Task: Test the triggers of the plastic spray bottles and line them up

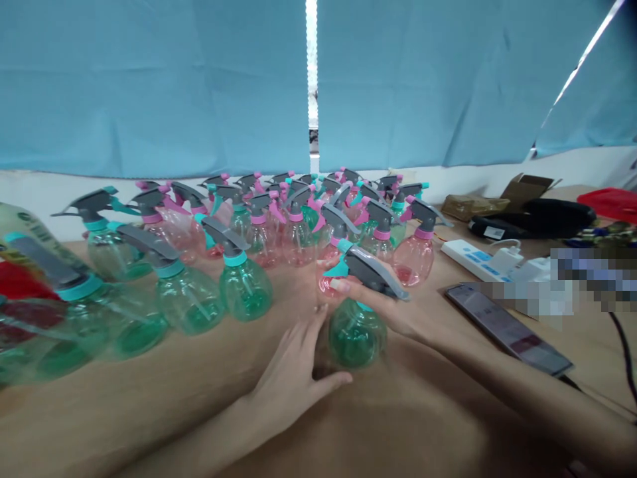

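A green spray bottle (355, 338) with a grey and turquoise trigger head stands near the table's middle. Round its neck, just under the trigger head, my right hand (391, 309) is closed, with the thumb on the near side of the nozzle. My left hand (293, 358) is open to the left of this bottle, fingers stretched forward and thumb apart, holding nothing. Whether its fingertips touch the bottle I cannot tell. Just behind are pink spray bottles, one (413, 255) to the right. Another green spray bottle (246, 289) stands to the left.
Several more spray bottles crowd the back and left of the wooden table (209, 385). On the right lie a phone (507, 328), a white power strip (478, 259) with plugs, a black case (532, 219) and a cardboard box (530, 189). Blue curtains (149, 86) hang behind.
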A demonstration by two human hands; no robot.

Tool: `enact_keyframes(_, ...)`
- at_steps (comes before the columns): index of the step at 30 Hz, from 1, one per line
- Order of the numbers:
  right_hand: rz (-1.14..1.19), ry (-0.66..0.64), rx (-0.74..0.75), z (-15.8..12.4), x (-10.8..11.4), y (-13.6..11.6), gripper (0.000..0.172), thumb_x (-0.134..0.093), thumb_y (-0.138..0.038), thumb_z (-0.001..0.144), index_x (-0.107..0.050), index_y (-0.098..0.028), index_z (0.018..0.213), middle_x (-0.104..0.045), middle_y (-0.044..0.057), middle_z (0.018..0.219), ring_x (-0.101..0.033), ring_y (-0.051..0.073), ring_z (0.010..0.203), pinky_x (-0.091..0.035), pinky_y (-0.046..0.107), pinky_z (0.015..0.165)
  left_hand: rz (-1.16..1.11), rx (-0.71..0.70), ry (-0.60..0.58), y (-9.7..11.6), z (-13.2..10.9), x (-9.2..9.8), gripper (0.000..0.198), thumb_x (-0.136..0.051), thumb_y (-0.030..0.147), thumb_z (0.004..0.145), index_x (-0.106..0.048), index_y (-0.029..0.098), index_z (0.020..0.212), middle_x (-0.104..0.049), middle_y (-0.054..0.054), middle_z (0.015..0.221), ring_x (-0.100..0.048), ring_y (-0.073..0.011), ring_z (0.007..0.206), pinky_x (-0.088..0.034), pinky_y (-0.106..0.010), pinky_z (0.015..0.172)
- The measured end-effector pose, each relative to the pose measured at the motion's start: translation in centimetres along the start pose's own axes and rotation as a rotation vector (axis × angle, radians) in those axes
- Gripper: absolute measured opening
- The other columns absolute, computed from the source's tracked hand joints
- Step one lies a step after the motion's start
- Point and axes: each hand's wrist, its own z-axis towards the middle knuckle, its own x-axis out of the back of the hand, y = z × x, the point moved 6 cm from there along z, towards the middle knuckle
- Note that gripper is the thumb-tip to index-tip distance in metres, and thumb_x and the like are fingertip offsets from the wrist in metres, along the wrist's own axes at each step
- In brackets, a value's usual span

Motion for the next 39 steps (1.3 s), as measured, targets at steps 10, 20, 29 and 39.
enact_keyframes(10,0.031,-0.097,-0.026,1.5,-0.8,0.3,0.023,-0.068,-0.043,0.079,-0.062,-0.026,0.092,-0.05,-0.005,0.067,-0.045,0.011,0.06,-0.037,0.026,0.058,0.267,-0.065,-0.057,-1.7,-1.9,0.4,0.082,-0.051,0.052,0.092,-0.005,0.021,0.152,-0.026,-0.015,0.153,-0.03,-0.0326,0.138,-0.031,-0.051,0.108)
enact_keyframes(20,-0.109,0.003,-0.056,1.1,-0.3,0.0,0.025,-0.058,-0.044,0.084,-0.054,-0.025,0.069,-0.048,-0.003,0.063,-0.044,0.013,0.057,-0.038,0.028,0.054,0.252,-0.08,-0.04,-1.6,-2.0,0.3,0.078,-0.051,0.051,0.092,-0.014,0.017,0.152,-0.029,-0.015,0.152,-0.03,-0.0319,0.138,-0.029,-0.05,0.11)
enact_keyframes(29,-0.102,0.039,-0.103,0.7,0.6,1.0,0.019,-0.062,-0.041,0.082,-0.056,-0.025,0.075,-0.052,-0.003,0.067,-0.048,0.013,0.058,-0.042,0.028,0.056,0.279,-0.083,-0.058,-1.7,-1.9,0.1,0.076,-0.05,0.052,0.093,-0.018,0.014,0.151,-0.03,-0.016,0.152,-0.029,-0.0316,0.138,-0.027,-0.05,0.111)
enact_keyframes(39,-0.035,0.052,-0.116,0.7,0.2,0.6,0.019,-0.066,-0.04,0.08,-0.065,-0.027,0.093,-0.066,0.0,0.084,-0.062,0.02,0.08,-0.049,0.037,0.075,0.248,-0.081,-0.064,-1.5,-1.7,0.1,0.072,-0.051,0.051,0.092,-0.025,0.014,0.149,-0.031,-0.016,0.151,-0.028,-0.0318,0.139,-0.026,-0.05,0.111)
